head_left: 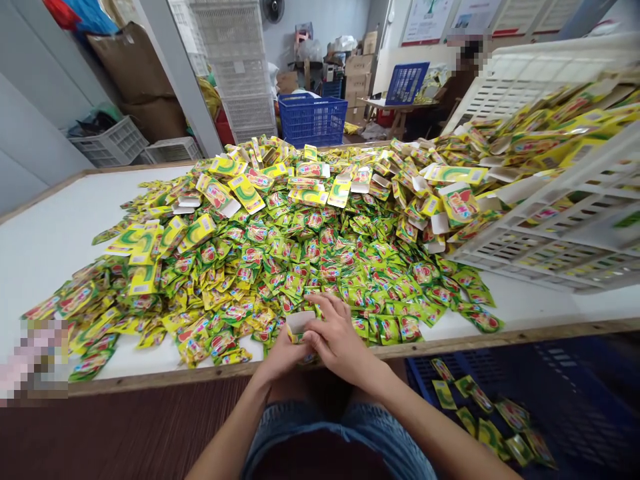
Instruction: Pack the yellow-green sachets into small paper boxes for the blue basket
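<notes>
My left hand (279, 357) is closed around a small carton (300, 322) whose white flap stands up, just above the table's near edge. Beside it, my right hand (340, 340) has its thumb at the carton and its fingers stretched over the green sachets (330, 270); nothing shows clearly in its fingers. Sachets with a red fruit print lie in a broad heap in front of both hands. Behind and on top of them are many yellow-green cartons (245, 193), several with flaps open and white insides showing.
A white plastic crate (550, 247) lies tipped on the right, cartons spilling from it. Below the table's wooden edge (150, 381), a blue crate (425, 383) at the right holds several cartons. Another blue crate (313, 120) and stacked white crates (240, 80) stand beyond the table.
</notes>
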`<state>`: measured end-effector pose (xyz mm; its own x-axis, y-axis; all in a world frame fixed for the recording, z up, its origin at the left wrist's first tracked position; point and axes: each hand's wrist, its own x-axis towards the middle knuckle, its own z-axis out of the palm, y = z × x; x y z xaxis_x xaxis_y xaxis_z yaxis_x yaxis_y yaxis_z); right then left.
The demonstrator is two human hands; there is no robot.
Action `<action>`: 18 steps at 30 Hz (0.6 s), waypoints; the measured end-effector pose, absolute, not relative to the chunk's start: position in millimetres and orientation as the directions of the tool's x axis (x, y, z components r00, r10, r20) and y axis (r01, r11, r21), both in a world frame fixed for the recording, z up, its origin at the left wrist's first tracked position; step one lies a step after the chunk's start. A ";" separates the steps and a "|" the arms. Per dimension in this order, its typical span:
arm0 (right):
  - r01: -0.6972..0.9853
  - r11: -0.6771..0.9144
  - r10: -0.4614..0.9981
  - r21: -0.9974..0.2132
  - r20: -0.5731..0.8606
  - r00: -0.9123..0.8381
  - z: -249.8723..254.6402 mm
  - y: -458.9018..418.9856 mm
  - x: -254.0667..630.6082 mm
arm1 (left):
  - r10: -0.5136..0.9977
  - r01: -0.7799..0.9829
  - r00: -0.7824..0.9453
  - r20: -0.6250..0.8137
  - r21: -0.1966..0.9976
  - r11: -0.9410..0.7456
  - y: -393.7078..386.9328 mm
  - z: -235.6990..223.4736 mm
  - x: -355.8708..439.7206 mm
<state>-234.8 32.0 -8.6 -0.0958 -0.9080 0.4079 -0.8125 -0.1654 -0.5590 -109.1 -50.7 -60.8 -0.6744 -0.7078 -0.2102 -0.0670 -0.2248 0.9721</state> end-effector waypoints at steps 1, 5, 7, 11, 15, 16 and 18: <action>-0.800 -0.174 -0.918 -0.574 0.388 -0.079 -10.9 33.1 -235.1 | -0.717 -0.076 -0.661 -0.222 0.970 -0.231 -51.3 -62.2 -107.6; -0.637 -0.162 -0.924 -0.753 0.343 -0.171 -31.8 37.4 -235.0 | -0.770 -0.008 -0.629 -0.111 0.991 -0.136 -47.1 -65.9 -100.8; -0.529 -0.147 -0.893 -0.836 0.342 -0.293 -45.7 39.3 -233.3 | -0.810 0.076 -0.587 -0.009 0.995 -0.066 -41.0 -70.0 -95.8; -0.549 -0.214 -0.861 -0.808 0.422 -0.286 -56.2 41.2 -230.0 | -0.854 0.033 -0.495 0.162 0.985 0.168 -33.7 -77.6 -84.6; -0.581 -0.266 -0.878 -0.769 0.442 -0.183 -43.5 38.8 -230.3 | -0.802 -0.016 -0.539 0.258 0.949 0.315 -39.5 -68.5 -80.9; -0.565 -0.269 -0.881 -0.780 0.436 -0.183 -40.7 38.0 -230.3 | -0.798 -0.002 -0.539 0.268 0.948 0.320 -40.9 -64.6 -81.6; -0.525 -0.263 -0.875 -0.810 0.429 -0.224 -38.4 36.9 -229.8 | -0.825 0.062 -0.499 0.264 0.961 0.270 -42.1 -57.8 -84.0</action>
<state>-229.8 36.9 -38.4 -0.2242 -0.8750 0.4291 -0.5248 -0.2626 -0.8097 -84.0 -42.1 -57.8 -0.4990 -0.8254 0.2640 0.0620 0.2699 0.9609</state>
